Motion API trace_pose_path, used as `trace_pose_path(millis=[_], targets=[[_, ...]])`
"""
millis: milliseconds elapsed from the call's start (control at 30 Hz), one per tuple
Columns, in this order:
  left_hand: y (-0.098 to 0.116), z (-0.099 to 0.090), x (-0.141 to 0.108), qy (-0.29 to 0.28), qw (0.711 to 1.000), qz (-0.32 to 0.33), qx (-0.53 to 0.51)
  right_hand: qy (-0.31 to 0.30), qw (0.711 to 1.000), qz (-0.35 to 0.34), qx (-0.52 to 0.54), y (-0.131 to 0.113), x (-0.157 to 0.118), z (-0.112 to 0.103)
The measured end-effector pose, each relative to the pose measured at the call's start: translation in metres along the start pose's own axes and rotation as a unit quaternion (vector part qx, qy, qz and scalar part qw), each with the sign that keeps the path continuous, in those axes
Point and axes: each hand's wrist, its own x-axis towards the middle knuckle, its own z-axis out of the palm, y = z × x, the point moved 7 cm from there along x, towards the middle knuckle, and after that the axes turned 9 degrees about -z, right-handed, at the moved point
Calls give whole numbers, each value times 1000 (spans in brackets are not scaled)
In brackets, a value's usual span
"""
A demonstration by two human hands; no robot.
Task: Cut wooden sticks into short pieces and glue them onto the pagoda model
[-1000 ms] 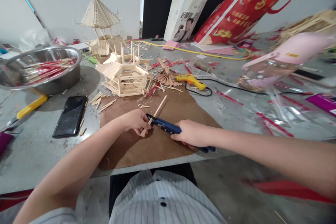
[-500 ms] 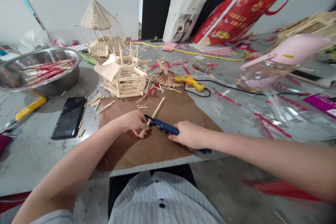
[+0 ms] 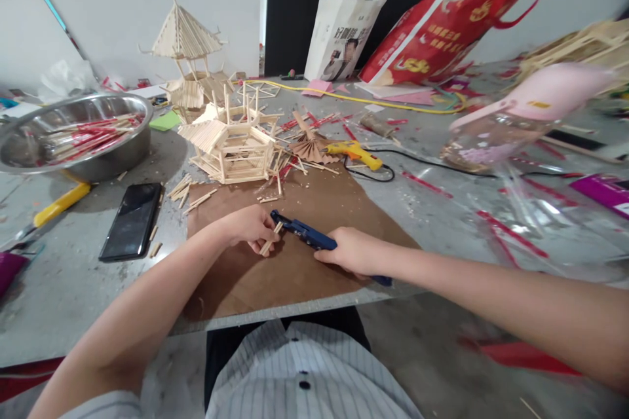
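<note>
Blue handles of a hand tool (image 3: 312,236) are grasped by the right hand (image 3: 350,250), whose fingers are closed around them; the tool's head is pointed toward the left hand. Short wooden sticks (image 3: 271,239) are pinched between the thumb and fingers of the left hand (image 3: 254,226), just beside the head of the tool. Whether the sticks are touched by the tool cannot be told. Both grips are held above a brown sheet (image 3: 314,278), by which part of the grey table (image 3: 167,294) is covered.

Beyond the left hand's grip, an open stick frame (image 3: 246,154) is set at the sheet's far edge, with a roofed stick tower (image 3: 189,39) placed behind it. Loose stick pieces (image 3: 181,190) are scattered near the frame. To the left of the left hand's grip, a black phone (image 3: 132,221) is laid flat, and farther off red-and-pale sticks (image 3: 93,134) are held in a metal bowl (image 3: 132,150). Beyond the right hand's grip, a yellow glue gun (image 3: 356,154) is laid on its side, well apart from the fingers.
</note>
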Motion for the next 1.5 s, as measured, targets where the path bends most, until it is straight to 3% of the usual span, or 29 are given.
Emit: trace_pose_path(millis=[100, 200, 300, 400, 467, 567, 667, 800, 867, 933, 1033, 1200, 1400, 1500], targets=[[1, 2, -2, -18, 1000, 1, -7, -80, 993, 2, 84, -3, -6, 5], [1, 3, -4, -29, 999, 9, -23, -92, 992, -29, 76, -4, -11, -7], [3, -1, -4, -16, 998, 36, -38, 4, 998, -43, -48, 6, -10, -38], [9, -10, -5, 30, 994, 90, -56, 149, 976, -8, -160, 24, -4, -73], [12, -18, -7, 74, 988, 118, -69, 212, 957, 30, -197, 39, 2, -86], [13, -30, -11, 140, 982, 126, -30, 276, 928, 55, -244, 55, 14, -94], [12, -48, -21, 248, 955, 92, 134, 292, 915, 49, -273, 62, 25, -87], [7, -88, -47, 441, 822, -48, 357, 355, 876, -29, -327, 39, 23, -85], [2, -103, -59, 486, 768, -127, 397, 369, 853, -100, -356, 17, 21, -84], [-1, -113, -68, 507, 738, -171, 411, 354, 836, -181, -378, -7, 24, -81], [-5, -121, -74, 513, 724, -202, 414, 304, 817, -260, -416, -35, 37, -71], [-15, -130, -75, 507, 726, -235, 401, 254, 764, -312, -505, -54, 56, -56], [-13, -125, -76, 501, 730, -227, 406, 252, 726, -358, -531, -55, 52, -57], [-7, -119, -79, 505, 720, -222, 421, 286, 736, -389, -474, -61, 40, -67]])
